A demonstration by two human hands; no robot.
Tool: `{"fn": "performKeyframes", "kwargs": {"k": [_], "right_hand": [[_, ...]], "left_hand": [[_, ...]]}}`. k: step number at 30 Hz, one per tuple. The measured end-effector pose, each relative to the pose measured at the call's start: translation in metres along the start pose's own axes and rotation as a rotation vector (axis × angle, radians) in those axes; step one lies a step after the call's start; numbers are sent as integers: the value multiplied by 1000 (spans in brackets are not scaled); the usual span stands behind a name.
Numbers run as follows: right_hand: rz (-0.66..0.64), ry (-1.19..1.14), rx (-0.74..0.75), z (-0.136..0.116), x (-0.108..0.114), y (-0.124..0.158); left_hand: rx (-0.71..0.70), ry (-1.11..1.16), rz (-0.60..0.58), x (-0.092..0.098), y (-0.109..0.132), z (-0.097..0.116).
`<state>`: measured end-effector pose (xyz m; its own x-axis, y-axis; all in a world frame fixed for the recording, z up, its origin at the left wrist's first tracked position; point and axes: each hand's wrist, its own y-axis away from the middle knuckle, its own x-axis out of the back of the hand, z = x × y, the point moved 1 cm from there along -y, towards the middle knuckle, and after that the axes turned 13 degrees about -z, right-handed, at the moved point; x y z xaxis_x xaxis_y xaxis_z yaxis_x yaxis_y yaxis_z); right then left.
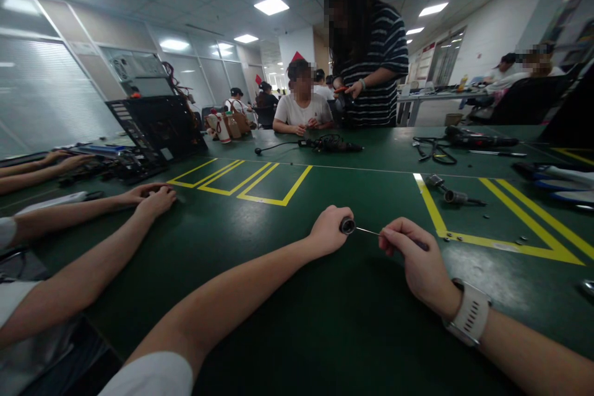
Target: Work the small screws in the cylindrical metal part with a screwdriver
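Note:
My left hand (330, 232) is closed around a dark cylindrical metal part (348, 226), whose round hollow end faces me. Between the fingertips of my right hand (415, 257) is a screwdriver (369, 232) with a thin bright shaft, its handle mostly hidden in the palm. The shaft points left at the cylinder's end; whether the tip touches it I cannot tell. Both hands are just above the green table (278, 297). Beyond my right hand lie a metal gear-like part with a shaft (457, 197), a smaller metal piece (435, 181) and several small screws (459, 237).
Yellow tape (501, 244) marks areas on the table. A corded tool (336, 143) and a dark power tool (477, 136) lie farther back. At left, another person's hands (155, 198) rest near a computer case (158, 124). Someone in stripes (378, 68) stands opposite, beside a seated person (301, 108).

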<state>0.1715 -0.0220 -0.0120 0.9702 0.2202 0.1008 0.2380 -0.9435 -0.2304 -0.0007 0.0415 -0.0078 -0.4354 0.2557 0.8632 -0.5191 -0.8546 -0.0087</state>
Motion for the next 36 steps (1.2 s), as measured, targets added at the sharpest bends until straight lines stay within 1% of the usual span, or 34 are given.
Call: {"fn": "performKeyframes", "kwargs": {"k": [5,8,12,16,19,23,28,32,36], "right_hand": [[-88,112,-44,-10,-5,0],[-108,178,-47,-15,-7,1],[-73,192,-36,-15,-5,1],[-20,170,-31,-12,-3,1],[17,169,-26,-14,-4,2],[50,173,-15,-16,-3,3],[66,185,7,-15,-2,3],[52,194,34,-18,-3,4],[57,213,58,-21,-4,4]], "left_hand": [[-41,-99,-4,1,3,5],[-75,-156,7,2,5,9],[-56,-195,4,2,6,12],[17,-178,10,0,5,9],[28,-171,18,-1,4,7],[35,-93,24,0,3,5],[-8,23,56,2,1,4],[-86,11,63,2,1,4],[-92,-28,59,2,2,5]]}}
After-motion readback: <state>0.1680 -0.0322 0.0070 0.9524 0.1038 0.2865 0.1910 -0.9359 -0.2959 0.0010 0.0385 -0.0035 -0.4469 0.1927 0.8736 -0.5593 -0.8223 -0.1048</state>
